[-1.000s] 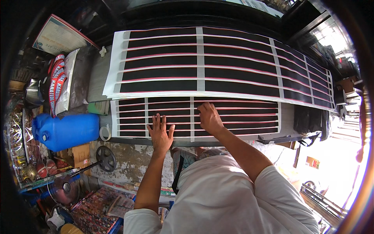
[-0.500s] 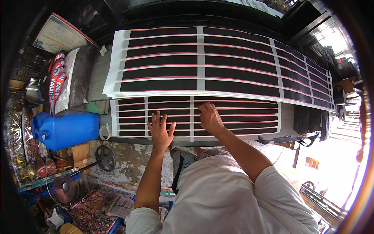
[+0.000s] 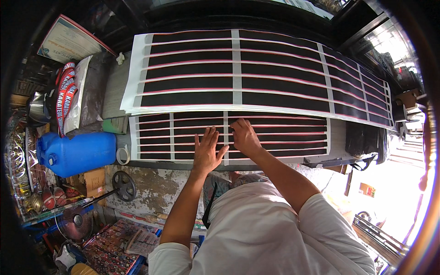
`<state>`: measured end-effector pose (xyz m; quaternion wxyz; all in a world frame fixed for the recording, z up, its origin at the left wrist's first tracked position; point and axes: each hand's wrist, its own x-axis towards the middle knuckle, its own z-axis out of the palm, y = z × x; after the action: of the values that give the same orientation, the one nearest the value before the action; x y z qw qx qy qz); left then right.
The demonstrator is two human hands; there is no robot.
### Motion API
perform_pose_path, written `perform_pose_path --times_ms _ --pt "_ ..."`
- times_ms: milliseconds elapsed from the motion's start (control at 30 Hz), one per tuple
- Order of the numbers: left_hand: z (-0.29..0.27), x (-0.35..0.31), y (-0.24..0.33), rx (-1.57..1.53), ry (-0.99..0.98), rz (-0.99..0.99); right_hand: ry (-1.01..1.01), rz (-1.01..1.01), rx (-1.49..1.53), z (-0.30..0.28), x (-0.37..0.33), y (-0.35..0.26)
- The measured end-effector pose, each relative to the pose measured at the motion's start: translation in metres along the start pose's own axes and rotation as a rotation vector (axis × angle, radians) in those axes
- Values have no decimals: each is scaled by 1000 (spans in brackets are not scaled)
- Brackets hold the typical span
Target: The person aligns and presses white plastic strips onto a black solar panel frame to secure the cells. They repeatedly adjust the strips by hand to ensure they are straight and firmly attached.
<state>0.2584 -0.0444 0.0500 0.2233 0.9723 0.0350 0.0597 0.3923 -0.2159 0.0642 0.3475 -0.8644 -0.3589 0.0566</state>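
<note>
A shorter sheet (image 3: 284,142) with black panels, split by pinkish-white lines, lies on the near part of the table. Pale vertical strips cross it, and one strip (image 3: 226,158) runs between my hands. My left hand (image 3: 208,151) lies open on the sheet just left of that strip, its fingers pointing away from me and its thumb reaching toward the strip. Just right of the strip, my right hand (image 3: 245,137) is closed, fingers curled down to the sheet. Whatever its fingertips may hold is hidden. Behind lies a longer stack of similar black-striped sheets (image 3: 279,68), overlapping the near sheet's far edge.
On the left are a blue jerrycan (image 3: 80,153), a roll of tape (image 3: 123,156), plastic-wrapped material (image 3: 89,96) and red lettered ribbons (image 3: 68,98). A black bag (image 3: 362,141) sits at the right end. A fan (image 3: 76,224) stands low on the left.
My left hand has slid right along the sheet, closer to the strip and to my right hand, its fingers drawn closer together. My right hand has shifted only slightly.
</note>
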Motion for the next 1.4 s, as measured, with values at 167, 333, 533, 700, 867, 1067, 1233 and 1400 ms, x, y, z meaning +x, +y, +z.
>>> perform_pose_path --times_ms 167,333,533,700,867,1067,1233,1400 --pt "3 10 12 -23 36 46 14 9 -40 6 1 -3" --pt "7 25 12 -64 170 -48 23 30 -53 11 3 2" --pt "13 42 13 -74 229 -184 27 72 -46 12 3 1" --pt "22 42 8 -157 280 -209 24 85 -31 13 4 1" --pt "23 43 7 -153 297 -200 35 92 -11 15 3 3" --pt "20 44 7 -155 312 -202 16 83 -26 12 4 2" --pt "23 43 5 -175 300 -206 8 101 -9 13 3 3" --pt "18 40 4 -189 260 -219 47 94 8 11 1 3"
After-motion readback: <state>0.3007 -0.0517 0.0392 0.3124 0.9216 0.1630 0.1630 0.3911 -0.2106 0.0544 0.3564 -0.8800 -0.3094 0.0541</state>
